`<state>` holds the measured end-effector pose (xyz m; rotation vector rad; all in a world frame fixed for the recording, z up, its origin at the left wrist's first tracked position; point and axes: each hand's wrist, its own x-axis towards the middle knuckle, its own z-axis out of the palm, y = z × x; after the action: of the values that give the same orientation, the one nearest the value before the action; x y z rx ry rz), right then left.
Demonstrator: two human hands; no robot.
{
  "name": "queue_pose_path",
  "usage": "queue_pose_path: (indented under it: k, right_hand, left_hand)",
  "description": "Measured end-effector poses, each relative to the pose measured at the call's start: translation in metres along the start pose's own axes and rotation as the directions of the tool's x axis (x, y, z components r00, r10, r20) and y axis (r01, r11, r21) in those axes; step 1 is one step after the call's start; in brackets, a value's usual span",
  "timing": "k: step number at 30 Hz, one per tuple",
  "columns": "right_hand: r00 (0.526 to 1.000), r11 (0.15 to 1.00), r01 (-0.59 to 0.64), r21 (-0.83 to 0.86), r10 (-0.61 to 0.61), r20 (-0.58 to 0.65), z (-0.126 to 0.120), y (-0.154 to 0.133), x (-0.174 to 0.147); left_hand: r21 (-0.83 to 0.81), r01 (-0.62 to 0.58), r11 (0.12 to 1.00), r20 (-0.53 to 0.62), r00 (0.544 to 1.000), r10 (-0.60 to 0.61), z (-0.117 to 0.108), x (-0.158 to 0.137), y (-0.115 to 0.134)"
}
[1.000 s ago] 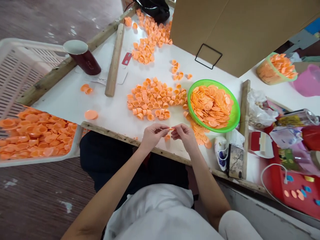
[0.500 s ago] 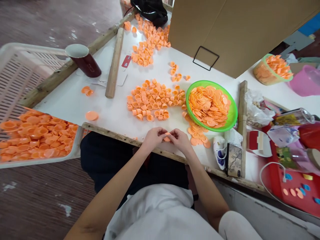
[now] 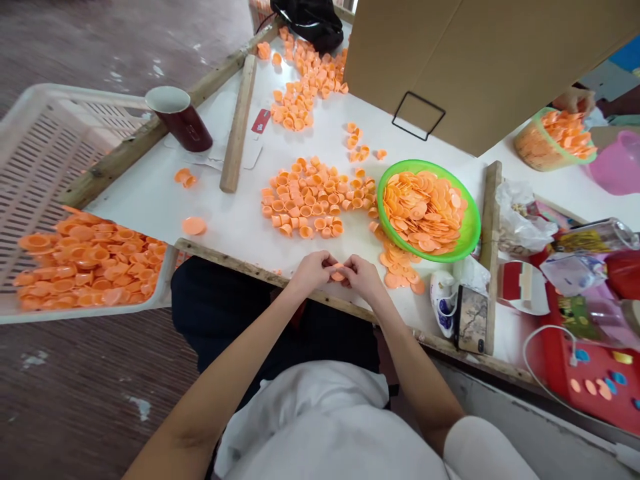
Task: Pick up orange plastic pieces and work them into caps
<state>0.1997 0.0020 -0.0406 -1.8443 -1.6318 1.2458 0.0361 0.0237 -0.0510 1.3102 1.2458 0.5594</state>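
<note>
Between my left hand [image 3: 313, 272] and my right hand [image 3: 363, 277], at the table's front edge, is an orange plastic disc [image 3: 338, 271]. Fingertips of both hands pinch it from either side; whether a cup sits under it is hidden. Just beyond my hands lies a heap of small orange plastic cups [image 3: 313, 197]. To the right, a green bowl [image 3: 473, 230] holds a pile of orange discs [image 3: 425, 210]. More loose discs [image 3: 399, 267] lie on the table between the bowl and my right hand.
A white crate [image 3: 163, 293] of orange parts stands at the left, beside a maroon mug [image 3: 185, 127] and a wooden stick [image 3: 237, 133]. A cardboard box [image 3: 425, 60] rises at the back. On the right are a phone [image 3: 473, 320] and a tub [image 3: 535, 143] with another person's hand [image 3: 575, 100].
The whole view has shifted slightly, so things appear a little further right. Another person's hand has appeared over the tub at the far right. My hands keep their pinch on the disc.
</note>
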Motion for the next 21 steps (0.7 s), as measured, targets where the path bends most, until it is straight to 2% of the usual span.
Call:
queue_pose_path:
  k: [3, 6, 8, 10, 13, 16, 19, 21]
  right_hand:
    - [1.0, 0.998, 0.013, -0.056, -0.015, -0.026, 0.0, -0.002, -0.001]
    - [0.999, 0.998, 0.027, -0.048, -0.026, 0.03, 0.0, -0.003, 0.0]
    - [0.998, 0.991, 0.056, -0.119, -0.055, 0.017, 0.001, -0.004, 0.0]
    - [0.994, 0.97, 0.076, -0.232, -0.091, -0.056, 0.003, -0.005, 0.0]
    - [0.987, 0.949, 0.076, -0.305, -0.115, -0.113, 0.004, -0.007, 0.001]
    - [0.997, 0.977, 0.071, -0.199, -0.078, -0.026, 0.002, -0.006, 0.004]
    - [0.996, 0.999, -0.02, 0.032, 0.017, 0.088, -0.001, 0.0, 0.01]
    - [0.993, 0.992, -0.078, 0.103, 0.069, 0.095, -0.001, 0.005, 0.015]
  left_hand:
    - [-0.025, 0.049, 0.998, 0.025, 0.999, -0.048, 0.0, 0.005, -0.002]
    - [-0.031, 0.086, 0.996, 0.028, 0.996, -0.085, 0.0, 0.006, -0.001]
    - [0.038, 0.058, 0.998, -0.013, 0.998, -0.057, 0.0, 0.004, -0.001]
    - [0.128, -0.003, 0.992, -0.057, 0.998, 0.011, 0.0, 0.004, -0.001]
    - [0.13, -0.032, 0.991, -0.059, 0.997, 0.04, 0.0, 0.007, -0.003]
    - [0.029, 0.042, 0.999, -0.017, 0.999, -0.041, 0.001, 0.009, -0.005]
    - [-0.041, 0.073, 0.997, 0.0, 0.997, -0.073, 0.002, 0.008, -0.006]
    - [-0.052, 0.065, 0.997, 0.006, 0.998, -0.064, 0.002, 0.007, -0.007]
